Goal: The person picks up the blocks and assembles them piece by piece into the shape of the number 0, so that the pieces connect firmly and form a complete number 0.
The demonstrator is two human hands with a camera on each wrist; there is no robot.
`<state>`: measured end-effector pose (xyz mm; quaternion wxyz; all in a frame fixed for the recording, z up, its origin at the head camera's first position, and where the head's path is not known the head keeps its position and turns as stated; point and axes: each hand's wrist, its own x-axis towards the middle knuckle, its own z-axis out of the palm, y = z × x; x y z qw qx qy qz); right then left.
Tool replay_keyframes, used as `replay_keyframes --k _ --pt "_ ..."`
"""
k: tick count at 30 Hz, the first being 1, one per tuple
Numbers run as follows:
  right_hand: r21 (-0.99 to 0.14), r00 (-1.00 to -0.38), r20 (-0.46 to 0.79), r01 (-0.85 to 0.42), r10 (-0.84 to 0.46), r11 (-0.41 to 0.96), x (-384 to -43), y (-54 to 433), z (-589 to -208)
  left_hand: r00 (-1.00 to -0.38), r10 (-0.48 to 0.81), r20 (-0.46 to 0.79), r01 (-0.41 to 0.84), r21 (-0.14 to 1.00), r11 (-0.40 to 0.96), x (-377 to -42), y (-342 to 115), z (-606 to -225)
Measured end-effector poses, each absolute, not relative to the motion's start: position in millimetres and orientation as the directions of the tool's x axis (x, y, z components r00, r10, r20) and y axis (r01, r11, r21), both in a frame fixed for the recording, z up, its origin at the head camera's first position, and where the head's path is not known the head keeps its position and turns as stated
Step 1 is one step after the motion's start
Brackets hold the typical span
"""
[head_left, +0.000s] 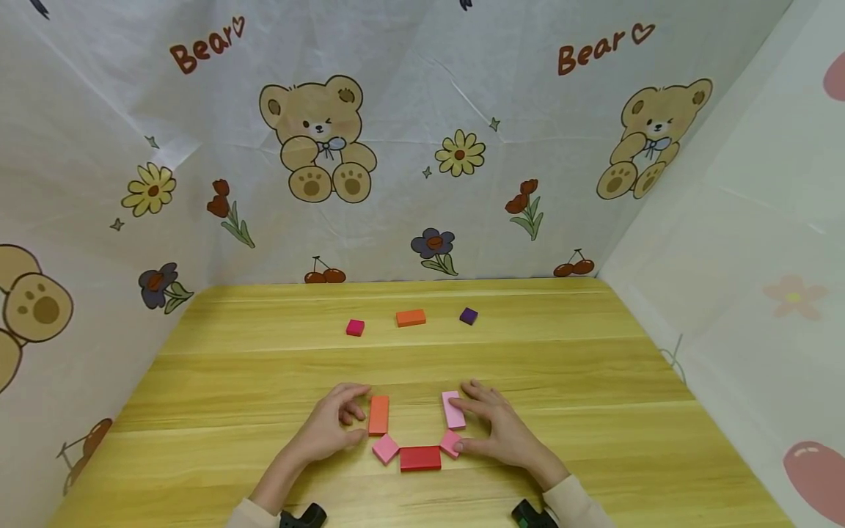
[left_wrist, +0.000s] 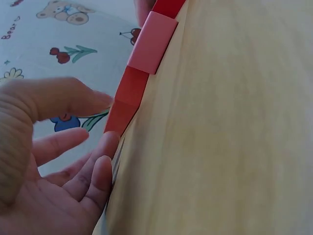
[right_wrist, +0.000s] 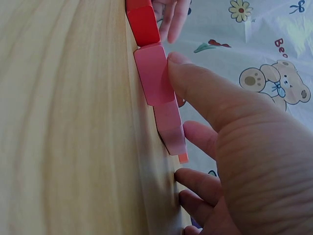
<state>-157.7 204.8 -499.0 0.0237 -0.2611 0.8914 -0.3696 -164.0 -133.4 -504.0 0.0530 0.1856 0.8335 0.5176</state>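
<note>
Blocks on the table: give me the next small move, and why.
Probably reach the left hand to the crimson block, for the far end of the near orange block: pink squares sit at the shape's two near corners, but its far corners have none.

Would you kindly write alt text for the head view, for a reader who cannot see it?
A left hand and a right hand flank five blocks forming a U, open at the far side, on a wooden table. Three more blocks lie farther back, before a bear-print sheet.

Patterned backdrop (head_left: 403, 88), "Bear" (head_left: 201, 49) printed twice (hearts (head_left: 238, 28) alongside)
</note>
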Motion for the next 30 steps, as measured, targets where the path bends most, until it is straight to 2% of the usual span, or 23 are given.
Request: replay_keyframes --k 10,21,30 --pt "-0.664 -0.864 0.152 -0.448 -0.479 0.599 -159.0 204.7 -500.2 -0.969 0.158 0.191 0.241 0.878 0.413 -145.4 -118.6 -503.0" --pt "-0.662 -0.865 0.150 -0.447 -0.478 0.602 -160.6 203.8 -503.4 -0.952 0.123 0.282 0.306 0.826 0.473 -133.0 -111.8 -516.2" --pt "-0.673 -0.866 0.143 -0.440 -0.479 0.595 -159.8 204.3 -502.4 -0.930 0.160 0.331 0.362 0.751 0.553 -133.7 -108.3 -525.5"
